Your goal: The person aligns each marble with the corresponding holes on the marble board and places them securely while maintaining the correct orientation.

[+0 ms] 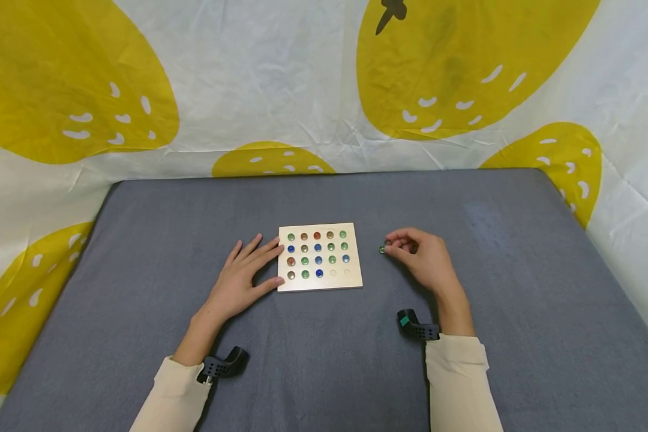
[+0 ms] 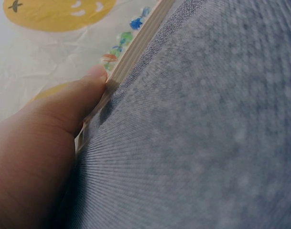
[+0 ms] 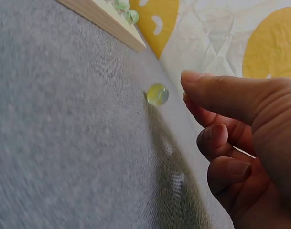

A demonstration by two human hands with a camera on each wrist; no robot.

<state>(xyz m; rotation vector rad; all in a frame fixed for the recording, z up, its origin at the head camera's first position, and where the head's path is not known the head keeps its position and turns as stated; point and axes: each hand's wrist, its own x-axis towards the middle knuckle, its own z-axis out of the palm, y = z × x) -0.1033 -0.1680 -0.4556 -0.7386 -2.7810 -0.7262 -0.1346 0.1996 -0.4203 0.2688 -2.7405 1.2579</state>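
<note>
A pale wooden board (image 1: 324,287) lies on the grey cloth, with rows of green, blue, red and brown marbles in its hollows. Two hollows at the right end of its near row hold no marble. Spread fingers of my left hand (image 1: 240,282) touch the board's left edge; the left wrist view shows the thumb (image 2: 90,88) against its side. Right of the board, my right hand (image 1: 423,258) has thumb and index close together beside a greenish clear marble (image 3: 157,94) on the cloth. Another marble (image 1: 387,242) shows at those fingertips; whether it is pinched is unclear.
Grey cloth (image 1: 324,360) covers the table. A white sheet with yellow fruit shapes (image 1: 270,72) hangs behind and along the sides. Black wrist mounts sit at the left wrist (image 1: 224,365) and right wrist (image 1: 418,327).
</note>
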